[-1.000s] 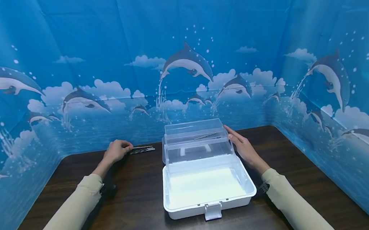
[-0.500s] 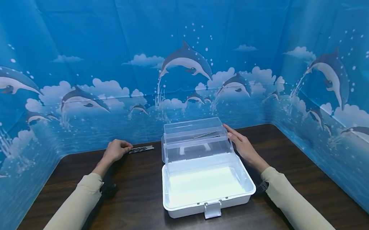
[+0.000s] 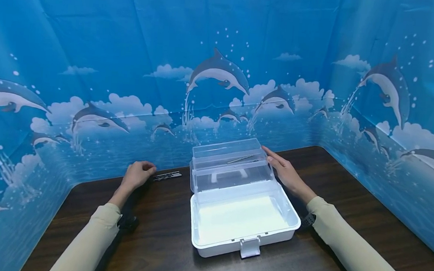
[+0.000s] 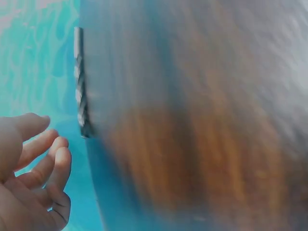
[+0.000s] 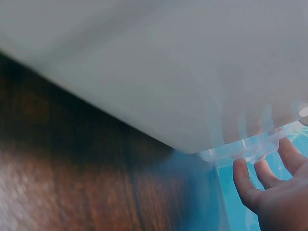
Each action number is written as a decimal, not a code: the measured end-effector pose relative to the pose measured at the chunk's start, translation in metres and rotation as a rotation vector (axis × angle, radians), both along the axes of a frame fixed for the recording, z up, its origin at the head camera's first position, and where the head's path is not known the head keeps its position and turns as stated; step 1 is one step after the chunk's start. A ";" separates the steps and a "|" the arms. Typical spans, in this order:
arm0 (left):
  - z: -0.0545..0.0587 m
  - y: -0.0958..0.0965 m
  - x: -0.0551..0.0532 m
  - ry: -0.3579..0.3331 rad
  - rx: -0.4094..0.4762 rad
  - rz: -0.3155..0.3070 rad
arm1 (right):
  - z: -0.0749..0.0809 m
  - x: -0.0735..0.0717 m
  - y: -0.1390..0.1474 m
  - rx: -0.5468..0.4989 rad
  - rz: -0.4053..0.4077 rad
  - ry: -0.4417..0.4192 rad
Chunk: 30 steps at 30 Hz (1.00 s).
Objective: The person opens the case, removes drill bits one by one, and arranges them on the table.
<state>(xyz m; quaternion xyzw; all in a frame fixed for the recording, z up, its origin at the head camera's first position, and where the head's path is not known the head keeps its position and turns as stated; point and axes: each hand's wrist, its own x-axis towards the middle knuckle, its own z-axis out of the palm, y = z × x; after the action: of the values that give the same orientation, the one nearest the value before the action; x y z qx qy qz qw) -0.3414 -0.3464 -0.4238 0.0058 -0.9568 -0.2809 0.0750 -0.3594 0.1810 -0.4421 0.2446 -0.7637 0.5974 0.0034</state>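
A small bunch of metal drill bits [image 3: 168, 176] lies on the table near its back edge. Just left of them is my left hand [image 3: 137, 175], its fingertips apart from the bits. In the left wrist view a gap separates the loosely bent fingers [image 4: 60, 163] from the spiral-fluted drill bits [image 4: 81, 82], and nothing is held. My right hand [image 3: 285, 170] touches the right side of the clear tray [image 3: 232, 181] of a white toolbox [image 3: 217, 250] with its lid up. One thin drill bit [image 3: 240, 159] lies in the upper clear section.
The white base of the toolbox has a front latch [image 3: 250, 247] hanging down. A dark wood table [image 3: 148, 232] carries everything. A blue dolphin-print sheet [image 3: 131, 60] stands along the table's back and sides.
My left fingers, at the ends of the drill bits before, have come off them and lifted slightly. The right hand and the toolbox look unmoved.
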 end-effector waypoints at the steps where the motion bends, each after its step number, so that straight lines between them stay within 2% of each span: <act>1: 0.003 0.002 0.001 0.016 0.003 -0.005 | 0.000 0.000 0.000 0.000 0.000 0.003; 6: 0.020 0.022 0.005 0.114 -0.001 -0.022 | 0.000 0.001 0.000 0.000 -0.001 0.014; 16: 0.060 0.096 0.022 0.311 -0.039 -0.106 | 0.001 -0.001 -0.001 0.038 -0.009 -0.009; 23: 0.083 0.144 0.036 0.389 -0.065 -0.185 | 0.001 0.001 -0.001 0.019 0.000 -0.006; 27: 0.089 0.163 0.038 0.402 -0.073 -0.247 | 0.000 0.001 -0.001 0.010 -0.011 0.001; 30: 0.091 0.176 0.037 0.386 -0.076 -0.287 | 0.000 0.001 0.000 0.012 -0.018 0.013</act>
<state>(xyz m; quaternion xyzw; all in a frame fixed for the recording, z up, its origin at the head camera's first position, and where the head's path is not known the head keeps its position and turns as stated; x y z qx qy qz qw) -0.3048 -0.1705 -0.3330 -0.1866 -0.9257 -0.2485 0.2158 -0.3584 0.1811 -0.4425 0.2416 -0.7695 0.5910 0.0123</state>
